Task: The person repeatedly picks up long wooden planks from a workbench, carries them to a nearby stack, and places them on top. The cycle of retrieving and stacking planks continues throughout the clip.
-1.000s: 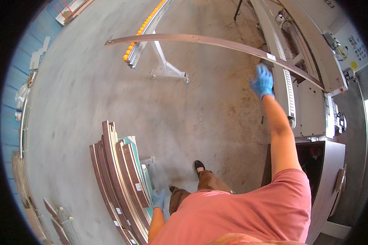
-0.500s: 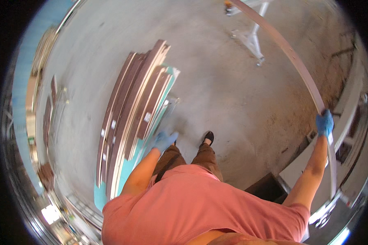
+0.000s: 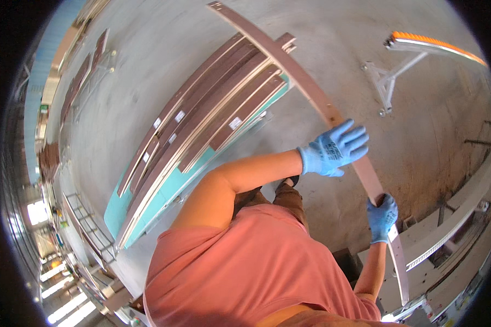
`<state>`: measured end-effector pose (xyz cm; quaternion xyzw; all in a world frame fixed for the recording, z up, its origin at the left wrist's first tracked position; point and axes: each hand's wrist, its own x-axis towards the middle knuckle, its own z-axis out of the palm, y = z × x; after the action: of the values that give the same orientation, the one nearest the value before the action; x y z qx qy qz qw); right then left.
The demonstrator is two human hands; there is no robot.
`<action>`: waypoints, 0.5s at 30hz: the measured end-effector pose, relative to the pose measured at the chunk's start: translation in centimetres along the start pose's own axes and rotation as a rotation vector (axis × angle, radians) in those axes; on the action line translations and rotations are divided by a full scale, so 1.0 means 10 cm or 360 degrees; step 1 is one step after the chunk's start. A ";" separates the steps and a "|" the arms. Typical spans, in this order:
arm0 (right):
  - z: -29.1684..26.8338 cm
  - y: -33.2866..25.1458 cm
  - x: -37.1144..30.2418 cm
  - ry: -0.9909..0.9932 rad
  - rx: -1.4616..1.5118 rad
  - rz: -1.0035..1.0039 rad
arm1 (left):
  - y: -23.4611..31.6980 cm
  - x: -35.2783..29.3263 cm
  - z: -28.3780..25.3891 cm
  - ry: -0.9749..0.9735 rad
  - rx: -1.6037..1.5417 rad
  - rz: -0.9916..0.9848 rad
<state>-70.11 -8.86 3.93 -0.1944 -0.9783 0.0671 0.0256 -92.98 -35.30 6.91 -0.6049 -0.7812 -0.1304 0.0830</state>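
Observation:
A long, narrow brown board (image 3: 367, 179) runs slantwise from the far middle to the near right. My right hand (image 3: 382, 218), in a blue glove, is closed around it toward its near end. My left hand (image 3: 335, 149), gloved the same way, lies across the board farther up. Its fingers are stretched out and apart, with the palm side hidden. To the left, several similar brown boards (image 3: 204, 101) with pale edges and white labels lie stacked on a turquoise surface (image 3: 116, 211). The held board's far part passes above that stack's far end.
A stand with an orange roller top (image 3: 436, 43) and grey legs is at the far right. Machinery with a pale bed (image 3: 439, 243) lies at the near right. Another rack of brown boards (image 3: 81, 87) stands far left. A metal frame (image 3: 87, 226) is at the near left.
My left hand has come from beside the stack across to the board. The board's far end has swung left over the stack, and my right hand has moved inward with it. My view has turned.

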 end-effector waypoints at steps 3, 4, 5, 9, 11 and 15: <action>-0.07 -0.82 -0.09 -0.0253 0.0089 -0.0090 | -0.11 -0.46 -0.26 -0.0461 -0.0095 -0.0113; -0.06 -1.08 -0.10 -0.0337 0.0102 -0.0114 | -0.16 -0.77 -0.17 -0.0303 -0.0055 -0.0202; -0.05 -1.35 -0.14 -0.0359 0.0104 -0.0189 | -0.24 -0.99 -0.27 -0.0390 -0.0126 -0.0273; 0.10 -2.43 -0.29 -0.0514 0.0065 -0.0440 | -0.52 -2.29 -0.73 -0.0433 -0.0332 -0.0526; 0.20 -3.04 -0.36 -0.0574 0.0069 -0.0568 | -0.62 -2.93 -0.99 -0.0528 -0.0367 -0.0692; 0.35 -4.18 -0.41 -0.0808 0.0114 -0.0899 | -0.77 -4.33 -1.14 -0.0475 -0.0519 -0.0964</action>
<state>-82.32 -49.13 6.24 0.1070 -0.9655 0.1377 -0.1934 -89.76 -80.60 4.53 -0.3639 -0.8972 -0.1822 -0.1715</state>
